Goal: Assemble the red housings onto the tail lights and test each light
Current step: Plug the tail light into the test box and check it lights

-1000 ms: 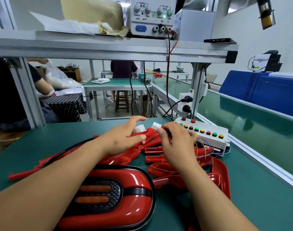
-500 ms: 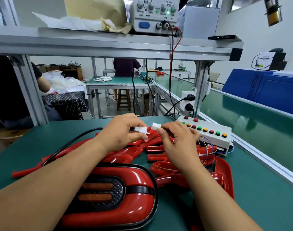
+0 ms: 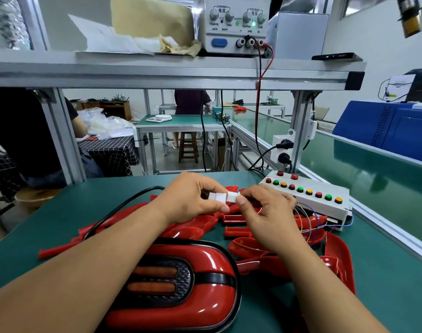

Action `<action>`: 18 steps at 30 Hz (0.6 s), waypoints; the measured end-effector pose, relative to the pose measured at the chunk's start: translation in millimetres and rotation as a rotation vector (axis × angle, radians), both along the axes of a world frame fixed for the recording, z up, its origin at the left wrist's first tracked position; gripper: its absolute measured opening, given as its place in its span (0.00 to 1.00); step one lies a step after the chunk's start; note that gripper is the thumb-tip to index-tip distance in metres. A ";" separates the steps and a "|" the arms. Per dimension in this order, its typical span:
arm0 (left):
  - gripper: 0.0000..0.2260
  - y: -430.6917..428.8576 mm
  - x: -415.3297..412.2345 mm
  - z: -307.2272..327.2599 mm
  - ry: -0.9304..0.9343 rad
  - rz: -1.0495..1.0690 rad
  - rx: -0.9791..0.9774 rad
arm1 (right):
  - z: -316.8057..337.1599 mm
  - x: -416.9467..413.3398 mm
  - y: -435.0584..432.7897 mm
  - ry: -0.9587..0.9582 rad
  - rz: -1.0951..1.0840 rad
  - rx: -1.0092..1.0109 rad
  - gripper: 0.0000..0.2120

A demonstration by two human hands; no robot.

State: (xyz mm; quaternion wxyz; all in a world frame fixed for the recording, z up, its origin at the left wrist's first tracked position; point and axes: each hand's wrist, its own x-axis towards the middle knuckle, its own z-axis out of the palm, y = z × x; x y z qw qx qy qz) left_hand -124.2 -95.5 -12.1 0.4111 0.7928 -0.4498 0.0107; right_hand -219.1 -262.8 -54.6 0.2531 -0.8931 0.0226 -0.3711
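A red tail light (image 3: pixel 193 292) with a black grille and two unlit orange strips lies on the green table (image 3: pixel 44 219) close to me. My left hand (image 3: pixel 190 200) pinches a white plug (image 3: pixel 217 196). My right hand (image 3: pixel 265 212) pinches a second white plug (image 3: pixel 232 196), and the two plugs meet end to end above the table. A black cable (image 3: pixel 123 207) runs away from under my left wrist. Several loose red housings (image 3: pixel 248 246) lie spread beneath both hands. Coloured wires (image 3: pixel 303 212) lead from my right hand toward the test box.
A white test box (image 3: pixel 325 205) with red, green and yellow buttons sits at the right. A power supply (image 3: pixel 236 22) with a lit green lamp stands on the overhead shelf (image 3: pixel 157 70). A conveyor (image 3: pixel 373 179) runs along the right. People work at benches behind.
My left hand has closed on its white plug and moved right. The gap between the two plugs has gone; they now touch end to end.
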 end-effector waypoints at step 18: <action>0.08 13.1 -6.3 4.7 -0.151 0.017 0.030 | 2.2 -2.9 -0.3 -0.048 0.014 -0.080 0.03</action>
